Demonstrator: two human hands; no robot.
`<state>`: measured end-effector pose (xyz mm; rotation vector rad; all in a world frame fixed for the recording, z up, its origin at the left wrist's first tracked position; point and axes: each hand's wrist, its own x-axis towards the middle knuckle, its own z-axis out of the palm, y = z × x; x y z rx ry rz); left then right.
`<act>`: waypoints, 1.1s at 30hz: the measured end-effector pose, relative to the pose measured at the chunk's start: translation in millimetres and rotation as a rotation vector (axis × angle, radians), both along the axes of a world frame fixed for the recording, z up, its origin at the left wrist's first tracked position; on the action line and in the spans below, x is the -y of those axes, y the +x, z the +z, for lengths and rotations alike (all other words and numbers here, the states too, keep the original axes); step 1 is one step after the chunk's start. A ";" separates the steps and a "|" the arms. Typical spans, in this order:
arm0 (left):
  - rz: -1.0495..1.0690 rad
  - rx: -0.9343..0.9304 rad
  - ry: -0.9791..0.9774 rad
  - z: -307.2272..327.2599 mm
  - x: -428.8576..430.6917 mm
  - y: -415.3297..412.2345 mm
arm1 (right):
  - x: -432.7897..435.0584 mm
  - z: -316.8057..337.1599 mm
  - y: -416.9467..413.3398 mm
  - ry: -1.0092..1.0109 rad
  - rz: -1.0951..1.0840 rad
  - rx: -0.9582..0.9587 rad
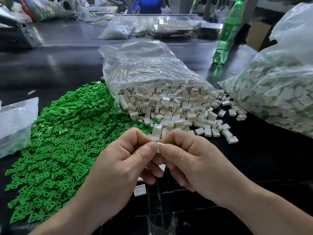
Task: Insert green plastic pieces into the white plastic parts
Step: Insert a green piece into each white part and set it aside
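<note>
A small white plastic part (159,146) is pinched between the fingertips of my left hand (122,160) and my right hand (191,158), held low over the dark table. Fingers cover most of it, and no green piece shows in the grip. A broad heap of green plastic pieces (67,133) spreads to the left. White plastic parts (177,109) spill out of an open clear bag (149,70) just beyond my hands. One loose white part (140,190) lies under my left hand.
A large clear bag of white parts showing green inside (277,92) fills the right side. A green bottle (227,31) stands behind it. A flat clear bag (15,122) lies at the left edge. More bags and clutter crowd the far table.
</note>
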<state>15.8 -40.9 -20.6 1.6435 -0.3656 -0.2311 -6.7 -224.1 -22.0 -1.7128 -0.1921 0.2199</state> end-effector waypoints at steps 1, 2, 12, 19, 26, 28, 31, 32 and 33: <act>-0.002 0.028 0.014 0.8 0.4 -0.4 | 0.0 0.7 0.1 0.059 -0.006 -0.034; 0.000 0.068 0.040 0.6 -0.1 -0.6 | -0.1 1.9 0.2 0.112 -0.011 -0.067; -0.103 -0.264 -0.249 2.8 11.2 -14.2 | -32.8 10.2 -20.1 0.073 0.187 -0.125; 0.083 -0.041 -0.337 5.7 23.6 -18.3 | -37.9 15.3 -27.1 0.069 0.144 -0.066; 0.115 0.008 -0.356 7.0 25.1 -19.9 | -39.6 16.1 -28.9 0.150 0.149 -0.116; 0.085 -0.042 -0.337 8.7 22.7 -18.0 | -40.3 15.4 -25.7 0.156 0.159 -0.116; 0.003 -0.172 -0.317 10.6 17.3 -9.8 | -38.5 10.2 -17.5 0.204 0.147 -0.113; -0.001 -0.156 -0.311 10.9 14.0 -7.0 | -35.4 8.3 -14.3 0.248 0.122 -0.126; 0.022 -0.060 -0.254 11.0 9.3 -4.2 | -31.4 7.2 -11.2 0.289 0.093 -0.141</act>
